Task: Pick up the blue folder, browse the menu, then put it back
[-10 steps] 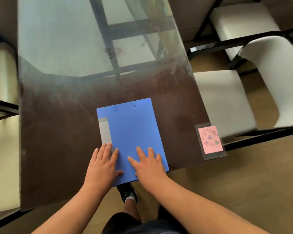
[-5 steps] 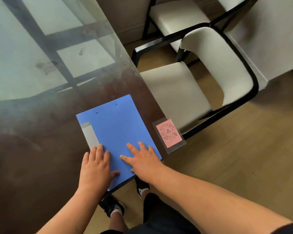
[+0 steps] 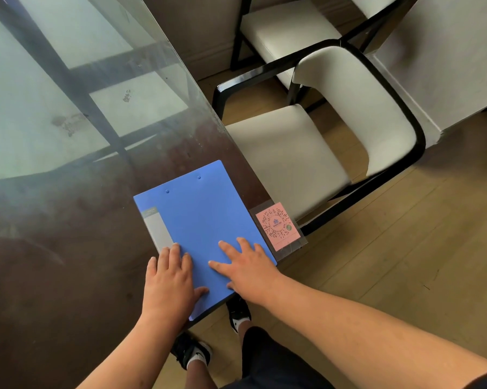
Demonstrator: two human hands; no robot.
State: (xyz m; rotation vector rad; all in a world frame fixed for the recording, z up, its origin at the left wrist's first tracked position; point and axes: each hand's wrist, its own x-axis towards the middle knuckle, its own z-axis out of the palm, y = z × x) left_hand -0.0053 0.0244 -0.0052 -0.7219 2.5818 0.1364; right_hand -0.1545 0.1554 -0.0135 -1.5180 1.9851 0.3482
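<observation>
The blue folder lies closed and flat at the near right corner of the glass-topped table, its near corner sticking out over the table edge. A grey label strip runs down its left side. My left hand rests palm down on the folder's near left part, fingers together, thumb on the cover. My right hand lies flat on the near right part with fingers spread. Neither hand grips the folder.
A pink QR-code card in a clear sleeve sits on the table corner just right of the folder. A white chair with a black frame stands close beside the table's right edge, another behind it. My feet in dark shoes show below the table edge.
The camera has swung to the right and closer, bringing the chairs into view. The folder stays flat on the table with both hands resting on it in about the same places.
</observation>
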